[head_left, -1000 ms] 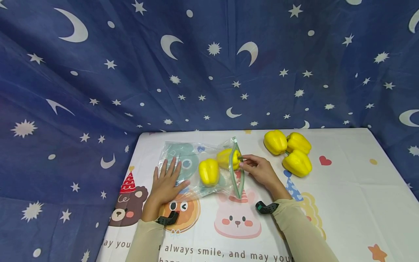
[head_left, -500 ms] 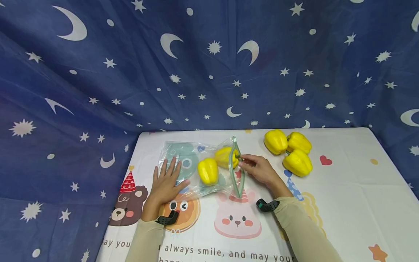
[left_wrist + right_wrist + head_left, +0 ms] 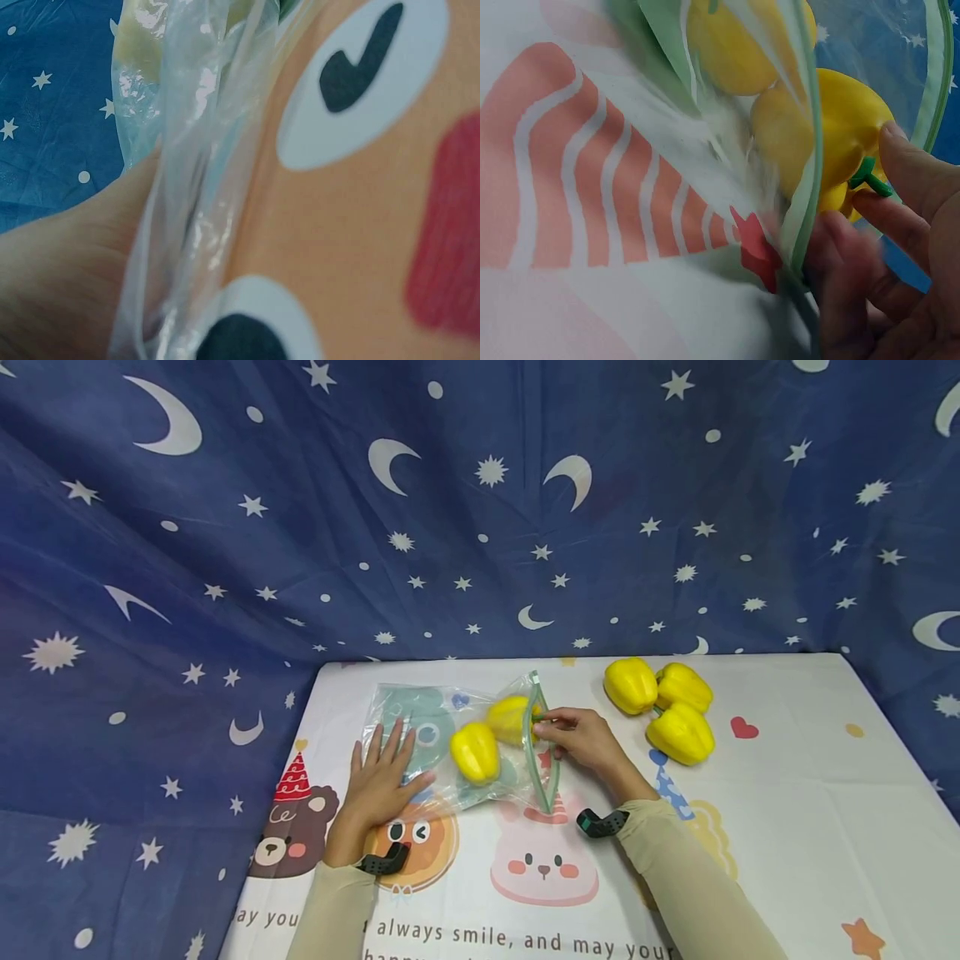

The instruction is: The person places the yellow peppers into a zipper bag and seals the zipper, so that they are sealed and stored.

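Note:
A clear zip bag (image 3: pixel 517 781) with a green-edged mouth lies on its side, its mouth facing right and standing apart. My left hand (image 3: pixel 382 781) lies flat with spread fingers on the bag's closed end; in the left wrist view, plastic (image 3: pixel 195 150) bulges beside the hand (image 3: pixel 67 240). Inside the bag is one yellow bell pepper (image 3: pixel 475 753). Behind it, a second yellow bell pepper (image 3: pixel 510 720) sits just within the mouth. My right hand (image 3: pixel 588 743) reaches to this pepper's stem end; in the right wrist view, thumb and forefinger hold the pepper (image 3: pixel 847 112) around its green stem (image 3: pixel 870 178).
Three more yellow bell peppers (image 3: pixel 681 732) lie clustered at the back right of the table, to the right of my right hand. A white printed cloth (image 3: pixel 795 827) covers the table. A blue star-patterned curtain (image 3: pixel 480 610) stands behind and at the left.
My right hand has moved left, and the second pepper has slid deeper into the bag. The first pepper has shifted slightly left. My left hand has stayed put.

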`<state>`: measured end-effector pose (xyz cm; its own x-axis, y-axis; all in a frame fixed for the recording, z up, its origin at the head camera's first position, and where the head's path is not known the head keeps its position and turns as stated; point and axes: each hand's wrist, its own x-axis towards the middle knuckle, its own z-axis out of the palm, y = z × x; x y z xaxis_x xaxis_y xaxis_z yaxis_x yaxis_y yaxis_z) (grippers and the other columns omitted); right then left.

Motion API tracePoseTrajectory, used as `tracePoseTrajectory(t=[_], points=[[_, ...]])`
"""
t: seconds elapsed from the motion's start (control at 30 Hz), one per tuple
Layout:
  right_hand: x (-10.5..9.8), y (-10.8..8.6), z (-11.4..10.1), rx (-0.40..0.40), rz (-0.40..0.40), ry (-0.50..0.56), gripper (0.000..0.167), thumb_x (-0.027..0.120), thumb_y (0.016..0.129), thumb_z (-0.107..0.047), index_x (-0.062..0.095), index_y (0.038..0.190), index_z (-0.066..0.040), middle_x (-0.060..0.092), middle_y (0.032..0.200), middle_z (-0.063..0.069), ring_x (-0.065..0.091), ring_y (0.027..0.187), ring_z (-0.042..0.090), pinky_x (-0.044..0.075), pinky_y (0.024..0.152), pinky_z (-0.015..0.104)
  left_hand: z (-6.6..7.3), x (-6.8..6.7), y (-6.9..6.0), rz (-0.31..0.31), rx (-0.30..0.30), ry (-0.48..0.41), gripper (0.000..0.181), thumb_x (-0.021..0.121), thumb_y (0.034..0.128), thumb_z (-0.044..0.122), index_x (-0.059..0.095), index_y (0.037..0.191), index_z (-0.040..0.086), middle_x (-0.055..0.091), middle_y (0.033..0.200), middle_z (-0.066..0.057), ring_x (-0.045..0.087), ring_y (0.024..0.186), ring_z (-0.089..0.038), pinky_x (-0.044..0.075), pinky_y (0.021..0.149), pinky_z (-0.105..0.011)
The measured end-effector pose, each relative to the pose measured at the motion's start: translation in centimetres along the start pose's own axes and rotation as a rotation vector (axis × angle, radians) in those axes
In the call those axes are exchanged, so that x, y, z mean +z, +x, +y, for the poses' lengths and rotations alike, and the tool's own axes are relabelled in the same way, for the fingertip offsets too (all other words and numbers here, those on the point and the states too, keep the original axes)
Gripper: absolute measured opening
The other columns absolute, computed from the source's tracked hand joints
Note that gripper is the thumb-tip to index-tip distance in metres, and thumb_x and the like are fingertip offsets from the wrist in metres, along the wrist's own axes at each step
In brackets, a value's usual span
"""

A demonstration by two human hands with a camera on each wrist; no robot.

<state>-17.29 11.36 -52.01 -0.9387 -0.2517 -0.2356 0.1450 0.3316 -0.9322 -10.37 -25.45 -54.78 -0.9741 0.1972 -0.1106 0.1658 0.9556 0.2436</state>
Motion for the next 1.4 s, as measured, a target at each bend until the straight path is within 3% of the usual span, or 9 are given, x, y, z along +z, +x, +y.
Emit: tracePoseTrajectory(t=[0.3, 0.5, 0.67, 0.87, 1.07, 1.17, 1.4], points=[[0.9, -0.1, 0.0, 0.053, -0.139, 0.066, 0.053, 0.069, 0.099, -0.028, 0.054, 0.148, -0.014, 0.069, 0.113, 0.017, 0.069, 0.087, 0.021, 0.063, 0.076, 0.032, 0.0, -0.2, -0.1, 0.004, 0.004, -0.022, 0.089, 0.042, 0.0974, 0.073, 0.018, 0.165, 0.020, 0.001, 0.174, -0.006, -0.006, 0.160, -0.038, -0.005, 0.122, -0.069], [0.8, -0.2, -0.2, 0.044, -0.203, 0.046, 0.053, 0.061, 0.104, -0.024, 0.046, 0.153, -0.011, 0.065, 0.112, 0.016, 0.064, 0.085, 0.019, 0.061, 0.076, 0.028, -0.1, -0.4, -0.2, 0.002, 0.009, -0.024, 0.087, 0.043, 0.0985, 0.070, 0.017, 0.165, 0.020, 0.001, 0.174, -0.005, -0.005, 0.160, -0.038, -0.004, 0.122, -0.069], [0.5, -0.3, -0.2, 0.054, -0.257, 0.058, 0.048, 0.047, 0.110, -0.020, 0.040, 0.157, -0.012, 0.061, 0.125, 0.018, 0.061, 0.092, 0.021, 0.061, 0.079, 0.027, -0.1, -0.3, -0.2, 0.004, 0.008, -0.021, 0.087, 0.043, 0.0984, 0.070, 0.017, 0.165, 0.021, 0.000, 0.174, -0.004, -0.005, 0.160, -0.037, -0.004, 0.123, -0.069], [0.4, -0.5, 0.2, 0.043, -0.248, 0.079, 0.047, 0.044, 0.111, -0.018, 0.040, 0.157, -0.013, 0.060, 0.130, 0.018, 0.062, 0.096, 0.020, 0.061, 0.082, 0.026, -0.1, -0.4, -0.1, -0.003, 0.008, -0.027, 0.087, 0.043, 0.0985, 0.070, 0.016, 0.165, 0.021, 0.000, 0.174, -0.005, -0.006, 0.160, -0.037, -0.005, 0.122, -0.069], [-0.4, -1.3, 0.5, 0.014, -0.261, 0.156, 0.046, 0.044, 0.111, -0.017, 0.041, 0.156, -0.007, 0.057, 0.133, 0.023, 0.064, 0.109, 0.028, 0.060, 0.092, 0.034, -0.1, -0.3, -0.2, 0.001, 0.001, -0.014, 0.088, 0.042, 0.0979, 0.072, 0.017, 0.165, 0.021, 0.000, 0.174, -0.004, -0.006, 0.160, -0.037, -0.005, 0.123, -0.068], [-1.0, -1.8, 0.4, -0.008, -0.262, 0.127, 0.047, 0.047, 0.110, -0.020, 0.043, 0.154, -0.005, 0.058, 0.134, 0.024, 0.063, 0.115, 0.031, 0.059, 0.095, 0.036, -0.2, -0.3, -0.3, 0.000, 0.002, -0.021, 0.088, 0.042, 0.0978, 0.072, 0.017, 0.165, 0.020, -0.001, 0.174, -0.004, -0.007, 0.160, -0.037, -0.006, 0.123, -0.068], [-3.3, -3.3, -0.6, -0.079, -0.205, -0.048, 0.045, 0.054, 0.107, -0.028, 0.053, 0.147, -0.008, 0.065, 0.133, 0.019, 0.065, 0.118, 0.033, 0.058, 0.097, 0.044, -0.1, -0.3, 0.0, -0.004, 0.008, -0.023, 0.089, 0.041, 0.0977, 0.072, 0.016, 0.165, 0.021, -0.002, 0.174, -0.004, -0.007, 0.160, -0.037, -0.006, 0.122, -0.068]])
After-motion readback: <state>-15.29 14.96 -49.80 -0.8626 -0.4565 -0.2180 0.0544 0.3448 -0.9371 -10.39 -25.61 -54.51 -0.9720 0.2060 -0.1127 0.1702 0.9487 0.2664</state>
